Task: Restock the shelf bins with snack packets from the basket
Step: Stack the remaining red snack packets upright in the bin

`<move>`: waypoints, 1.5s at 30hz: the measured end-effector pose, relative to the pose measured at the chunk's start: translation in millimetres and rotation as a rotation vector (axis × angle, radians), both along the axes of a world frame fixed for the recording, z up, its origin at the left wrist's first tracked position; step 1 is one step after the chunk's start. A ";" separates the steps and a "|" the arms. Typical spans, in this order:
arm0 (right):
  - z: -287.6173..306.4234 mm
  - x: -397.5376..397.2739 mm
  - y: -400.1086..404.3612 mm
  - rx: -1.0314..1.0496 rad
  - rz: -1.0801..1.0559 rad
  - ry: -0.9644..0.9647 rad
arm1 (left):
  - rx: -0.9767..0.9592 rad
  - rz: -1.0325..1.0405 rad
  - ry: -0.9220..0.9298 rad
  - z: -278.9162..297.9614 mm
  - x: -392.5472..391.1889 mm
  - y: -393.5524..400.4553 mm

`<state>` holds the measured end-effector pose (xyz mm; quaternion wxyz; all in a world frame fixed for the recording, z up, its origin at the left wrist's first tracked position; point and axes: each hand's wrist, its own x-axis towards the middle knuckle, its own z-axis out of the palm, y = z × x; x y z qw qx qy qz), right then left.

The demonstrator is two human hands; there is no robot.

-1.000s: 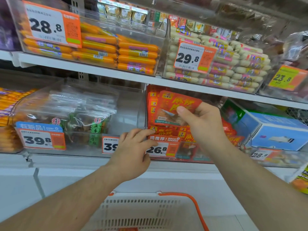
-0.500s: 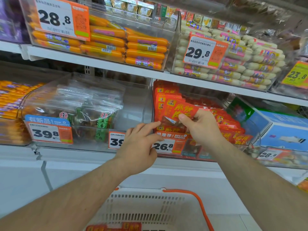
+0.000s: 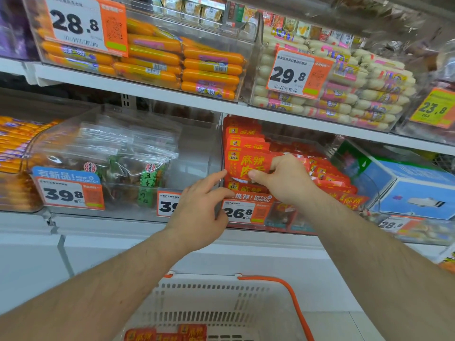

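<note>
Now we're at the clear shelf bin (image 3: 327,153) under the middle shelf, already crowded with red packs, and that crowding is our biggest worry: if we push this one in flat against the front row, we judge the stack could buckle and spill packs over the low front lip, down past the 26.8 price tag (image 3: 246,211). Next risk, smaller: our left hand (image 3: 199,212) rests fingers spread, holding nothing, against the bin's front left corner, and if it lets off, the bin may shift as we press. Below us the white basket (image 3: 216,303) shows more red packs at its bottom, so there's more to fit. Smallest of all, the red snack packet (image 3: 248,166) itself: flat, glossy, yellow lettering, a pale patch low down, pinched along its right edge by our right hand (image 3: 288,180), thumb in front, at the bin's front left.
</note>
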<state>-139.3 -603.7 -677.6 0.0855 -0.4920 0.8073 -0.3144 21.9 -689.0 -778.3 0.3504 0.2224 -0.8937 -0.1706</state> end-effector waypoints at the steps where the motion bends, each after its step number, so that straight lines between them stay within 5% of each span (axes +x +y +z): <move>1: -0.3 0.3 -0.4 -0.003 -0.006 -0.027 | -0.003 0.005 -0.002 0.4 0.2 0.5; 6: 0.3 0.2 -1.8 -0.024 -0.069 -0.133 | 0.072 0.033 0.045 6.9 0.5 5.2; 14: -1.9 1.6 -4.9 0.019 -0.093 -0.024 | 0.050 0.013 -0.056 10.3 1.1 5.1; 17: -4.5 1.7 -1.4 0.046 -0.144 0.008 | -0.006 0.012 0.039 9.5 1.9 3.4; 19: -18.5 1.9 7.1 -0.125 -0.232 0.116 | -0.112 0.031 0.173 8.7 5.6 4.6; 21: -38.7 10.4 18.5 -0.528 -0.248 0.304 | -0.157 0.007 0.200 5.0 12.3 7.6; 23: -69.0 28.5 25.8 -0.739 -0.123 0.326 | -0.045 -0.036 0.004 -8.2 21.4 10.1; 25: -112.2 48.4 29.2 -0.602 0.048 0.281 | 0.104 -0.081 -0.383 -34.1 35.0 11.2; 27: -161.0 65.9 29.7 -0.229 0.170 0.201 | 0.208 -0.115 -0.762 -62.4 51.3 11.7; 30: -229.7 81.4 30.1 0.245 0.221 0.043 | 0.258 -0.137 -1.090 -94.4 71.1 13.9; 39: -389.1 156.4 20.3 0.837 0.198 -0.518 | 0.401 -0.119 -1.266 -141.1 102.2 3.6; 42: -419.6 175.9 12.5 0.749 0.265 -0.515 | 0.431 -0.133 -1.230 -146.7 103.3 0.4; 45: -438.0 184.0 -0.6 0.793 0.350 -0.251 | 0.538 -0.120 -1.198 -155.9 105.5 -5.7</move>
